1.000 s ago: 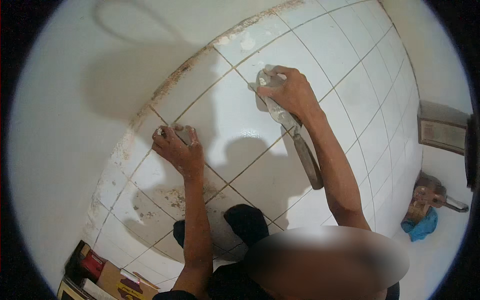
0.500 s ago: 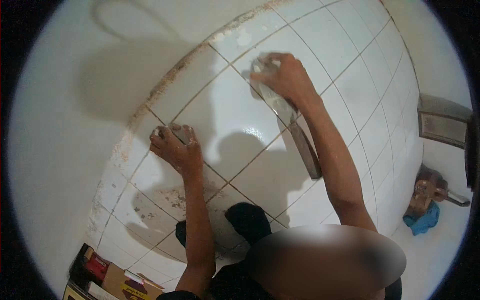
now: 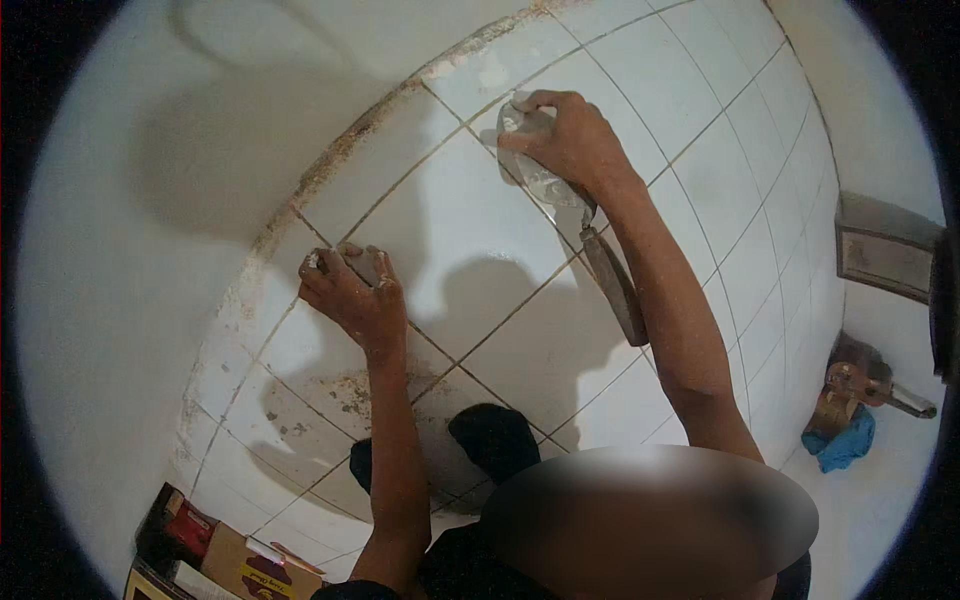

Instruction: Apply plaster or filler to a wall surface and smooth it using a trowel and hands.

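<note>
Right hand (image 3: pixel 580 145): closed on the trowel (image 3: pixel 552 186), thumb and fingers at the wide end of the blade rather than on the grip. Blade smeared with whitish paste, more of it by the fingertips. Wooden handle (image 3: pixel 612 285) points back toward the person, running alongside the right forearm. Trowel sits over the white tiled floor (image 3: pixel 690 225), right of centre; the gap to the tiles is hard to judge.

Left hand (image 3: pixel 355 305): well apart from the trowel, near the stained wall edge. Fingers curled, thumb spread from them, whitish smears on the tips. Grey patch shows between thumb and fingers; can't tell whether it's a held piece, so grip unclear.

Below the hands: two dark-covered feet (image 3: pixel 495 440) on the tiles, crumbly debris (image 3: pixel 350 392) by the left forearm.

Further out: pale wall (image 3: pixel 80 300) on the left with a head-shaped shadow. Lower left corner, cardboard box (image 3: pixel 250 565) beside a red item (image 3: pixel 190 525). Far right, framed panel (image 3: pixel 885 262), with a blue crumpled item (image 3: pixel 845 442) below it.
</note>
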### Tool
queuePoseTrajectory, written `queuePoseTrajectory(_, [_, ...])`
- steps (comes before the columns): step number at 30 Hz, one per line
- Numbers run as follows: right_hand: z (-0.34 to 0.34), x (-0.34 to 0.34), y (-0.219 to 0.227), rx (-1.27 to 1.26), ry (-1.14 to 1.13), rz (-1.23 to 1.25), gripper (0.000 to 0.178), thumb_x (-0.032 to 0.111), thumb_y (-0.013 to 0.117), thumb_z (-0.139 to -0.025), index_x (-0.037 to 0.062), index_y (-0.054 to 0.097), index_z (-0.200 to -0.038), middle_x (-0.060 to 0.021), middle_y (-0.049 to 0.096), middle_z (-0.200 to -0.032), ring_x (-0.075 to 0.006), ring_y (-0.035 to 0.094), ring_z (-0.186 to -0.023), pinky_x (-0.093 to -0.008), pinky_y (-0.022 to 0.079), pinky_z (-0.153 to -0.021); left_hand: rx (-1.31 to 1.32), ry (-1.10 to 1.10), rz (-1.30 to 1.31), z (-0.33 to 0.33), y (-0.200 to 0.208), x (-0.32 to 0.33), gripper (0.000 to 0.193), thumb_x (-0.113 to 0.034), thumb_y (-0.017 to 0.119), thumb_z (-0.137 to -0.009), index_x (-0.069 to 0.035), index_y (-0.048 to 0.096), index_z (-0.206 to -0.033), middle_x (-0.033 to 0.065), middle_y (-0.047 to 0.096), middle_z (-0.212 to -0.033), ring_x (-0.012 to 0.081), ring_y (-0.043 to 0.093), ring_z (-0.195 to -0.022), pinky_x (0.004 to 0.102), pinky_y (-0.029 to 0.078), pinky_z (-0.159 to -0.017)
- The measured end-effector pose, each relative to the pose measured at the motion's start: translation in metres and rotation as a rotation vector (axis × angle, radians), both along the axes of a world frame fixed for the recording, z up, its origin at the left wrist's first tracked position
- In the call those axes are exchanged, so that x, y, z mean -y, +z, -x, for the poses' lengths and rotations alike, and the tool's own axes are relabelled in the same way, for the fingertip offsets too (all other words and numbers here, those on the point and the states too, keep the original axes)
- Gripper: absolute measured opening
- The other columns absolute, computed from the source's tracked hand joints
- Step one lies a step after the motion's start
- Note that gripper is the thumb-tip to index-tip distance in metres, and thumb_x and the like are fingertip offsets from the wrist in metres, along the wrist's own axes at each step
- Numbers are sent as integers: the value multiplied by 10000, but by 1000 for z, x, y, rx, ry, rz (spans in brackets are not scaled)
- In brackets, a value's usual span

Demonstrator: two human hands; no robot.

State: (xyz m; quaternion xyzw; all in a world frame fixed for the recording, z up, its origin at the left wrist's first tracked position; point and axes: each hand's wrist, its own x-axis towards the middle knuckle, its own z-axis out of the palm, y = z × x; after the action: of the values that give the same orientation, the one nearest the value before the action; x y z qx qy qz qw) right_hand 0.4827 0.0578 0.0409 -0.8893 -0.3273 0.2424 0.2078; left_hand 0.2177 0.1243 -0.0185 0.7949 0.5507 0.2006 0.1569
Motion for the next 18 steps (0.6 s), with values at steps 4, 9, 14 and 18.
queuePoseTrajectory(4, [18,19,-3,-41,13,18,680,498,801,-659,39,668,-1142,-203,696,-1041,-342,682,-967,-423,541,-857,-18,31,-12,0,-4,1,225,-180,663,-803,-42,562,-950,161,455,-1103,355,394,-1060,494,331,-946])
queuePoseTrajectory(9, [4,4,6,-15,0,30,664,487,812,-642,63,681,-1135,-181,701,-1051,-329,683,-977,-420,540,-870,-16,5,-9,1,0,-1,220,-173,664,-804,-40,559,-945,165,454,-1102,352,394,-1068,500,329,-949])
queuePoseTrajectory(14, [7,9,2,-26,-32,42,674,508,809,-636,80,683,-1140,-169,703,-1051,-319,684,-975,-418,539,-870,17,-23,-31,-1,3,0,224,-161,666,-799,-36,558,-952,170,455,-1099,352,399,-1066,503,326,-955])
queuePoseTrajectory(18, [14,27,-7,22,-33,17,682,509,818,-636,71,683,-1140,-166,708,-1027,-313,688,-961,-419,547,-845,-14,14,-12,-3,5,0,233,-156,668,-800,-36,555,-966,169,453,-1099,351,397,-1062,496,321,-958])
